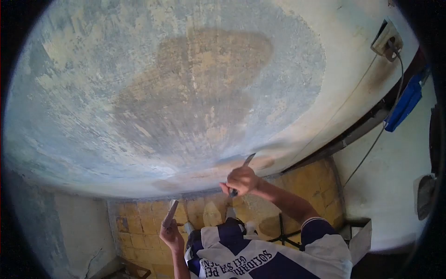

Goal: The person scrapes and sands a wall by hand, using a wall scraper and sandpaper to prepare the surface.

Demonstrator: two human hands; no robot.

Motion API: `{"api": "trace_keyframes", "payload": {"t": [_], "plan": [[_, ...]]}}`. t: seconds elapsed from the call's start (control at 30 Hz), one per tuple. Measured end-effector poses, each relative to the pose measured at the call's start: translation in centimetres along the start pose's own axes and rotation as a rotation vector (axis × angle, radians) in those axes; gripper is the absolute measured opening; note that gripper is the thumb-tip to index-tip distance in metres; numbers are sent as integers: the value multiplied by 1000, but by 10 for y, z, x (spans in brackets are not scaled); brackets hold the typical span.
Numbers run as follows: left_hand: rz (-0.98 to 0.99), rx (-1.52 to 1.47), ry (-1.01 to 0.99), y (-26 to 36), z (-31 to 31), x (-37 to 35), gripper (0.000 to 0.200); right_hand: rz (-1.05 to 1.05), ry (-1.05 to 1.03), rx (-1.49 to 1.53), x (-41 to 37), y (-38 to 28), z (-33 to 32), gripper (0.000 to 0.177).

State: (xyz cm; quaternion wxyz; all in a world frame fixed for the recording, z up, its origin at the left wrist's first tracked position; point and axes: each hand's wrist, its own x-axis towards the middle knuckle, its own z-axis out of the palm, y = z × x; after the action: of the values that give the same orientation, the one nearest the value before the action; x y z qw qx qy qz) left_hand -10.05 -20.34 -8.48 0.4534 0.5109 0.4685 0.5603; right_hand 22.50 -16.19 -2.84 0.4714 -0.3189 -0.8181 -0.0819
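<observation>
Scraper tip on the wall, a second blade waiting lower down.

My right hand [241,180] has its fingers wrapped tight round the handle of a scraper [247,161]. Its long axis runs up and slightly to the right from my knuckles, and the tip touches the patchy, worn wall [186,93] just above them, at the edge of a bare brown patch. My left hand [172,235] is lower and further left, well apart from the wall. Its fingers are closed on a flat blade [170,213] that points up and a little to the right and touches nothing. The right hand is the nearer of the two to the wall. The yellow tiled floor [139,232] lies below both hands. Far off to the right, a cable [371,149] hangs from a socket [385,39].
</observation>
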Motion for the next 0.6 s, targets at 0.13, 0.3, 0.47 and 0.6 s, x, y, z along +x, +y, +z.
{"api": "trace_keyframes", "payload": {"t": [0.13,0.3,0.47,0.6], "plan": [[-15,-31,53,-3,14,-5,20,-317,-180,7,3,-46,-14,38],[-13,2,29,9,37,-6,22,-353,-184,-59,-2,-12,-12,28],[-33,30,44,5,42,-10,22,-333,-206,-4,0,-16,-14,29],[-11,13,33,-2,41,-14,21,-402,-238,-53,-7,-25,-8,32]]}}
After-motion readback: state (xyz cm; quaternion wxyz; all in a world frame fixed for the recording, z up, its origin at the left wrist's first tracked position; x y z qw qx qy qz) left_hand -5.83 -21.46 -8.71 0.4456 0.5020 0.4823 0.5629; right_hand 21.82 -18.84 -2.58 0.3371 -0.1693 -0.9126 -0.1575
